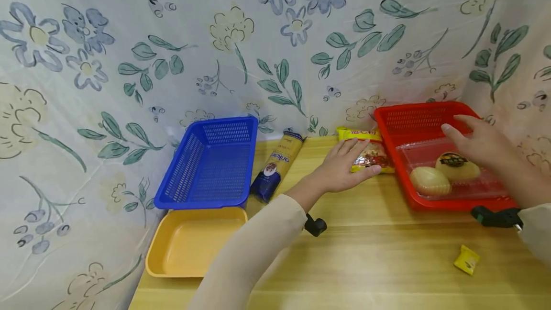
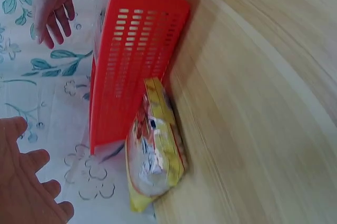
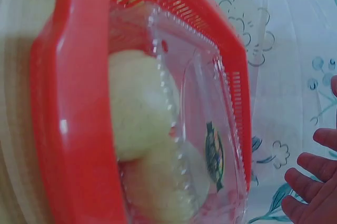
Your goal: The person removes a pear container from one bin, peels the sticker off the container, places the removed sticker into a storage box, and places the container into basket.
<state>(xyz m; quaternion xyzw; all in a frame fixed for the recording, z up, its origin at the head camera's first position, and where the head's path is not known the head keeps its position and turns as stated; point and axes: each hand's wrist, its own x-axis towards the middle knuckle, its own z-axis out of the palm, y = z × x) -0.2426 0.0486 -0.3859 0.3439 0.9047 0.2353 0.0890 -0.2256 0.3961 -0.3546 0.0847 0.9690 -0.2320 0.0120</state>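
Observation:
My left hand (image 1: 346,166) hangs with fingers spread near a yellow-edged food packet (image 1: 373,154), holding nothing. The packet lies against the left side of a red basket (image 1: 456,204). Over the basket's right part is my right hand (image 1: 484,142), its fingers extended and nothing held. Inside the basket sits a clear plastic clamshell box (image 3: 196,60) with a dark label. Two pale rounded foods (image 1: 430,181) show through its lid; their exact kind is unclear. The left wrist view shows the packet leaning at the basket's slotted wall, apart from my fingers.
A blue basket (image 1: 206,169) stands at the left, with a yellow tray (image 1: 193,238) in front of it. A blue and tan "ankara" package (image 1: 277,166) lies beside the blue basket. A small yellow wrapped piece (image 1: 467,260) lies at front right. Floral cloth (image 1: 275,37) hangs behind.

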